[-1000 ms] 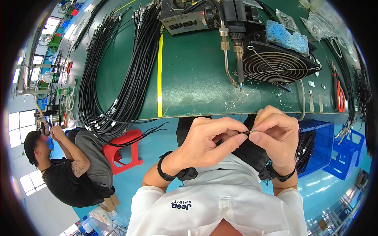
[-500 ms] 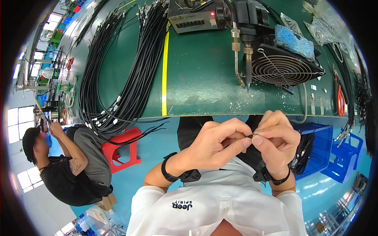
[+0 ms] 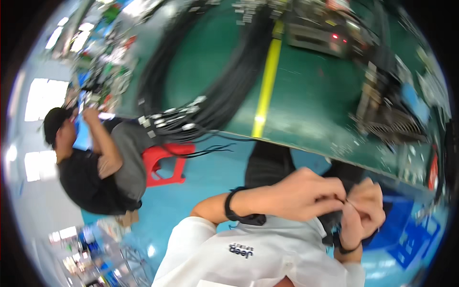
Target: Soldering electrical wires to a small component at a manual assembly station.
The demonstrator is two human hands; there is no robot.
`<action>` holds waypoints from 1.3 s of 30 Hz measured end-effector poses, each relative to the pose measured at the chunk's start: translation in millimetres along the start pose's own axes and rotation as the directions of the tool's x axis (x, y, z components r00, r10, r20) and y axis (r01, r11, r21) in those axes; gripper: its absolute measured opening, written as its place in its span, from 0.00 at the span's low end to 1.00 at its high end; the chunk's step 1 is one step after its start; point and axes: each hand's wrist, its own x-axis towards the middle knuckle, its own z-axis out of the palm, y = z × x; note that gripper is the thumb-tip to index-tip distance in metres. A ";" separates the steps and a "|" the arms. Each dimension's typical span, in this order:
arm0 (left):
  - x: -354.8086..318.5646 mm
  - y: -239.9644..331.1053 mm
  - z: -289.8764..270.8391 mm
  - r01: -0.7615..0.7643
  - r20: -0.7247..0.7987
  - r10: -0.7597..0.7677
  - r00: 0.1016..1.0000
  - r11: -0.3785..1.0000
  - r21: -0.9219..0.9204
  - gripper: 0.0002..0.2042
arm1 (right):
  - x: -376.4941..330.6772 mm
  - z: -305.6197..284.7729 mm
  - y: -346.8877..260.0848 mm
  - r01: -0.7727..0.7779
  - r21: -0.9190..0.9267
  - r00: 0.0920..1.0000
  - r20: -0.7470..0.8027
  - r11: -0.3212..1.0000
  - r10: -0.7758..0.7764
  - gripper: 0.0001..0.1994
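Note:
My left hand (image 3: 306, 195) and my right hand (image 3: 364, 210) meet over my lap, just off the front edge of the green table (image 3: 311, 110). Thumb and fingers of each are closed in a pinch, fingertips almost touching. Something small and dark seems to sit between them, but blur and the fingers hide what it is. Beyond my left hand, a thick bundle of black cables (image 3: 234, 86) with pale ends lies curved on the tabletop, a few ends hanging over the edge.
A yellow stripe (image 3: 267, 79) runs across the table. Behind it stands a grey box (image 3: 313, 38) with a red light. At right are a fan with a wire guard (image 3: 394, 125) and a blue sponge (image 3: 415, 103). Blue crates (image 3: 397, 225), a red stool (image 3: 167, 165) and a seated person (image 3: 91, 162) flank me.
The whole view has swung and tilted, blurring, so table and tools appear shifted right. Both hands stay pinched together, now farther right in the picture.

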 end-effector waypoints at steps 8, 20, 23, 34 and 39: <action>-18.8 -7.1 -1.9 -0.070 -0.130 0.066 0.989 0.997 -0.022 0.06 | -16.4 7.0 -10.2 -0.214 -0.089 0.972 0.081 0.973 0.222 0.06; -30.9 -11.3 -25.4 0.144 0.106 -0.108 0.988 0.887 -0.439 0.04 | 4.5 49.2 -16.5 -0.066 0.058 0.983 0.178 0.996 0.054 0.06; -40.7 -14.8 -33.3 0.095 0.136 -0.046 0.990 0.921 -0.378 0.05 | 8.5 46.6 -16.8 -0.062 0.109 0.956 0.293 0.992 0.028 0.06; -35.5 -11.0 -17.4 -0.085 0.106 0.063 0.992 0.972 0.218 0.14 | -18.2 19.9 36.5 0.060 0.231 0.971 0.213 0.971 -0.110 0.11; -18.3 -11.5 -3.9 -0.095 0.041 0.088 0.995 0.962 0.255 0.14 | -4.2 16.5 20.4 0.209 0.225 0.949 0.188 0.952 -0.253 0.09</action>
